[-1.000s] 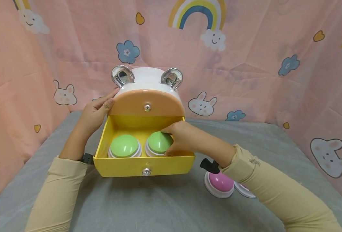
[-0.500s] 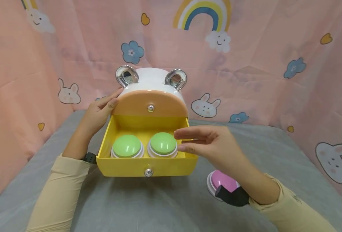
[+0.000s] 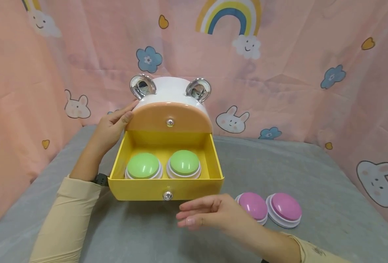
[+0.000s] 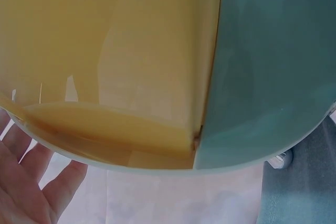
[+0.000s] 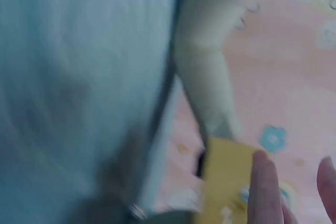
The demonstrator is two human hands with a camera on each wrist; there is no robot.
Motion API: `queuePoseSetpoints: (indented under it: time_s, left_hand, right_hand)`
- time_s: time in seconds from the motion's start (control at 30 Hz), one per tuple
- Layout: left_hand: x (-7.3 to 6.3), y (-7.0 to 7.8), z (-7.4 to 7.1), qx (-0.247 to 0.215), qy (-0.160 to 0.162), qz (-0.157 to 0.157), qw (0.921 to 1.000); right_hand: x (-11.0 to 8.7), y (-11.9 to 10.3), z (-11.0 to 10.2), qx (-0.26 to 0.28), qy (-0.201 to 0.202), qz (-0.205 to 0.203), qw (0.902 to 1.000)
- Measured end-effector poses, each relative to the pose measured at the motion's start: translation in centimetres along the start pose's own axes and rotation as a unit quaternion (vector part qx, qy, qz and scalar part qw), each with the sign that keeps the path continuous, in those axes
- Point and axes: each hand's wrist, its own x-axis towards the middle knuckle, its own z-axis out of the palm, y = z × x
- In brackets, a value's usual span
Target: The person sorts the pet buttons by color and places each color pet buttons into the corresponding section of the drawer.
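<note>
Yellow plastic drawer [image 3: 138,190] sits extended from the rounded orange-fronted white cabinet [image 3: 170,112]; I'd brace with left hand [image 3: 109,130], fingers extended against its side, and push square-on with empty, straight-fingered right hand [image 3: 210,213].

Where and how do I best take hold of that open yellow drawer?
Probably by its silver knob, pinched from the front, the person's side: it is small, round and juts mid-front from the yellow drawer. The right hand is the nearer, holding nothing, below and right of it in the head view; the left hand rests against the side of the box.
</note>
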Motion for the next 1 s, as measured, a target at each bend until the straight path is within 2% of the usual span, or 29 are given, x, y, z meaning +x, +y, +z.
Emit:
queuePoseSetpoints:
  time_s: [0.17, 0.27, 0.47, 1.0]
  left_hand:
    - [-0.1, -0.2, 0.1, 0.003, 0.001, -0.01, 0.9999]
    - [-0.1, -0.2, 0.1, 0.001, 0.005, -0.009, 0.9999]
    - [0.1, -0.2, 0.1, 0.0, 0.006, 0.001, 1.0]
    - [0.0, -0.1, 0.0, -0.006, 0.003, 0.008, 0.9999]
  right_hand:
    - [1.1, 2.0, 1.3, 0.049, 0.022, 0.067, 0.9963]
    - [1.8, 2.3, 1.8, 0.076, 0.03, 0.076, 0.9938]
    - [2.8, 2.0, 2.2, 0.114, 0.007, 0.093, 0.989]
    - [4.2, 1.9, 3.0, 0.166, 0.049, 0.076, 0.9819]
